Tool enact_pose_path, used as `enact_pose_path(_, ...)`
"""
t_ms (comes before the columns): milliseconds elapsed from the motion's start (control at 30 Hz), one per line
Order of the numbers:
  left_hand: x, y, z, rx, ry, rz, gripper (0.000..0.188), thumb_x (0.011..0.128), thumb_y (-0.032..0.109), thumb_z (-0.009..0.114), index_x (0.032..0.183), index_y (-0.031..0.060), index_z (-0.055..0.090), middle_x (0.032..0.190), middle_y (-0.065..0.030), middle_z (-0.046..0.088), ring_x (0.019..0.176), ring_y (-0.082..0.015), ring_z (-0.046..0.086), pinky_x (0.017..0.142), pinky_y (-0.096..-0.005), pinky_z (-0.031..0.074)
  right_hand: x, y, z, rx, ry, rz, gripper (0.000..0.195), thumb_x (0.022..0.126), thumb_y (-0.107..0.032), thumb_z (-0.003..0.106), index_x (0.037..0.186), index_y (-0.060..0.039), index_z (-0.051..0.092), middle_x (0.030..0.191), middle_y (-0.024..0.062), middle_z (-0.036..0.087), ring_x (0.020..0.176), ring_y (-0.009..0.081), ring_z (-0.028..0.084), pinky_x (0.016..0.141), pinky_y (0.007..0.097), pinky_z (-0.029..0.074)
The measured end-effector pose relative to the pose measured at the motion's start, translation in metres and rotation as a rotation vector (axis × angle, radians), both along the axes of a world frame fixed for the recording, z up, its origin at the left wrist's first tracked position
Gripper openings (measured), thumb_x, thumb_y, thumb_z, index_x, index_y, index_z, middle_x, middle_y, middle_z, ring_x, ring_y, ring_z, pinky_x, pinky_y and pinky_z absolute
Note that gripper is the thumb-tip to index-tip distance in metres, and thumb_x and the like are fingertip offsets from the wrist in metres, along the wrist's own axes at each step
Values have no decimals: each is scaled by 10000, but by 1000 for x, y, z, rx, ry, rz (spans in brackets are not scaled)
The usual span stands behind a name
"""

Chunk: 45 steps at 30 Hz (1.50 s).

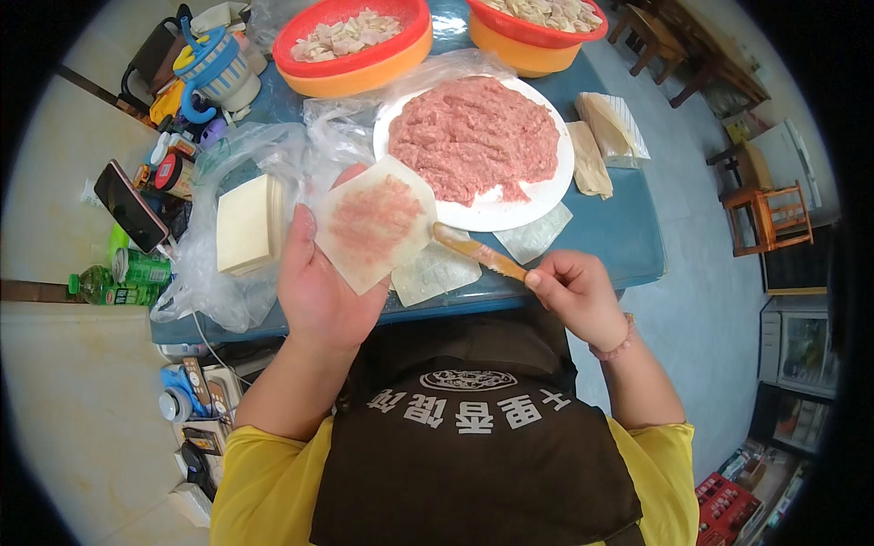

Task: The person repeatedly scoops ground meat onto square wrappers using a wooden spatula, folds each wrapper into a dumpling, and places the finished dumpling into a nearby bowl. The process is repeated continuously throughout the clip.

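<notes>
On my left hand (328, 293) lies a square dough wrapper (375, 222), thinly smeared with pink minced meat; the thumb rests by its left edge. My right hand (577, 290) grips one end of a flat wooden spreading stick (481, 252), whose rounded tip is at the wrapper's right edge. Behind the wrapper, a white plate (471, 217) carries a large mound of raw minced meat (478, 133). A stack of square wrappers (249, 225) sits on a plastic bag (198, 283) to the left. Separate thin square sheets (437, 273) lie in front of the plate, one at its lower right (534, 232).
Red baskets in orange basins (351, 65) (536, 41) hold folded pieces at the table's (628, 232) back. A striped cup (222, 72), a phone (130, 205), jars and a green bottle (102, 286) crowd the left side. Napkins (612, 130) lie right of the plate.
</notes>
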<state>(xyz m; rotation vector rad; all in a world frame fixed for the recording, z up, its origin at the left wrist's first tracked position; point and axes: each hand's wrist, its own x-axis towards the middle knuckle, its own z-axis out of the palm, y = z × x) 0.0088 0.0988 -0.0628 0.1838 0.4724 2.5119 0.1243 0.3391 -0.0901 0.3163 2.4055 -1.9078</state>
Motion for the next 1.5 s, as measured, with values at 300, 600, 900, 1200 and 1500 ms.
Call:
enact_pose_path(300, 1, -4, 6, -39, -42, -30, 560, 1007, 368, 278, 1424, -3, 320, 1427, -166, 414, 1319, -320, 400, 1114, -465, 276, -2, -6, 7, 681, 569, -71, 145, 775, -89, 722, 709, -41, 602, 635, 117, 586, 562, 298, 566, 534, 341, 455)
enact_pose_path(600, -4, -13, 20, -96, 29, 10, 585, 1010, 396, 271, 1433, -8, 298, 1416, -169, 423, 1311, -318, 412, 1100, -477, 288, -17, -16, -1, 667, 548, -32, 108, 786, -94, 710, 740, -41, 628, 657, 105, 601, 584, 294, 591, 530, 362, 467)
enact_pose_path(900, 0, 1, 0, -447, 193, 230, 421, 993, 255, 424, 1308, -24, 441, 1092, -106, 580, 1081, -305, 580, 1018, -483, 397, -31, -36, 16, 605, 548, 61, 108, 794, -113, 706, 747, -49, 633, 674, 113, 608, 596, 310, 593, 541, 374, 474)
enact_pose_path(1200, -10, -6, -12, -255, 114, 45, 250, 939, 162, 547, 1141, 15, 532, 901, -60, 574, 899, -231, 609, 1001, -427, 421, -20, -37, -5, 662, 714, 59, 95, 783, -99, 709, 781, -54, 626, 676, 102, 592, 606, 301, 583, 540, 374, 462)
enact_pose_path(1500, 3, 3, -4, -397, 354, 241, 265, 991, 259, 459, 1069, 13, 519, 1019, -111, 544, 1026, -308, 588, 975, -411, 411, -30, -29, 19, 789, 696, 58, 119, 773, -106, 711, 748, -61, 604, 637, 93, 569, 567, 294, 567, 517, 377, 456)
